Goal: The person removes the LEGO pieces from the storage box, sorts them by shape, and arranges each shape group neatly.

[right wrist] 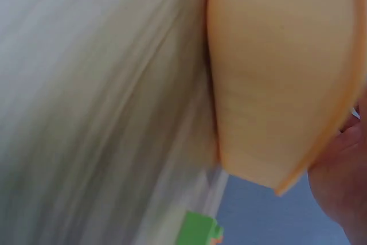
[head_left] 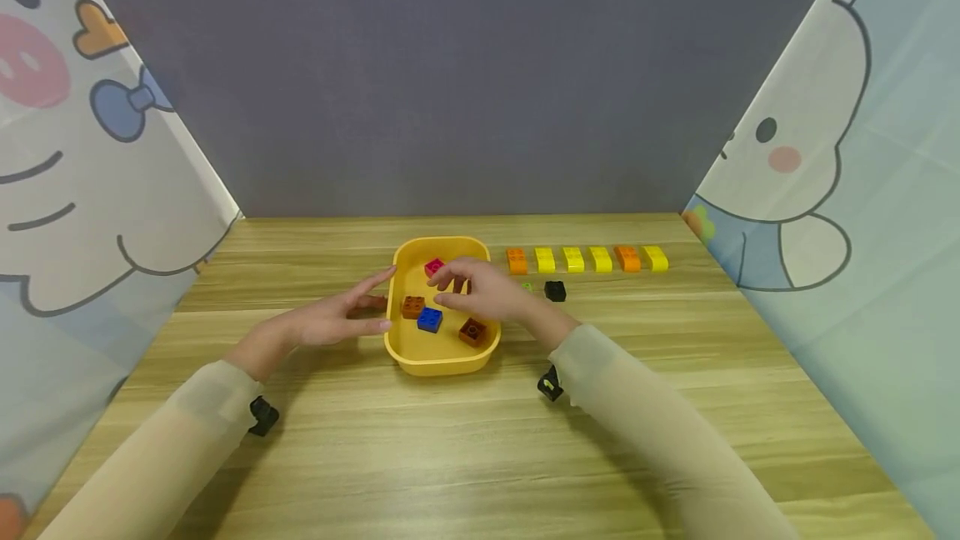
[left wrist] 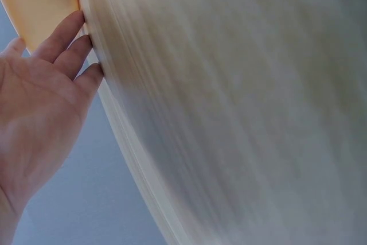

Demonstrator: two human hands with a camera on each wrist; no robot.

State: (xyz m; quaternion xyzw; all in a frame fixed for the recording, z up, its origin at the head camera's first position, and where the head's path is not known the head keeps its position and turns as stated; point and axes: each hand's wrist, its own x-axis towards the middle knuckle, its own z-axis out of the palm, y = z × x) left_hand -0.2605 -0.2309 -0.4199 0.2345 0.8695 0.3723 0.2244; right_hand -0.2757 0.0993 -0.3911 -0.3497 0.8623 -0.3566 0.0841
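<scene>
The wooden table [head_left: 465, 440] carries a yellow tray [head_left: 441, 361] at centre. The left hand [head_left: 330, 322] lies against the tray's left wall, fingers straight and relaxed, gripping nothing. The right hand [head_left: 480, 290] hovers over the tray interior, fingers loosely spread with thumb and forefinger narrowed; whether they pinch anything cannot be told.

Inside the tray lie a blue brick [head_left: 430, 320], two brown bricks [head_left: 412, 307], and a pink brick [head_left: 433, 267] near the far wall.

Risk: the left hand only steadies one wall, so a sideways pull by the right hand could slide or tip the tray. A narrow pinch may also slip off a brick's smooth sides and drop it.

Right of the tray, a row of yellow and orange bricks [head_left: 573, 259] and a black brick [head_left: 555, 291] sit close enough for the right sleeve [head_left: 600, 373] to brush and scatter them.
</scene>
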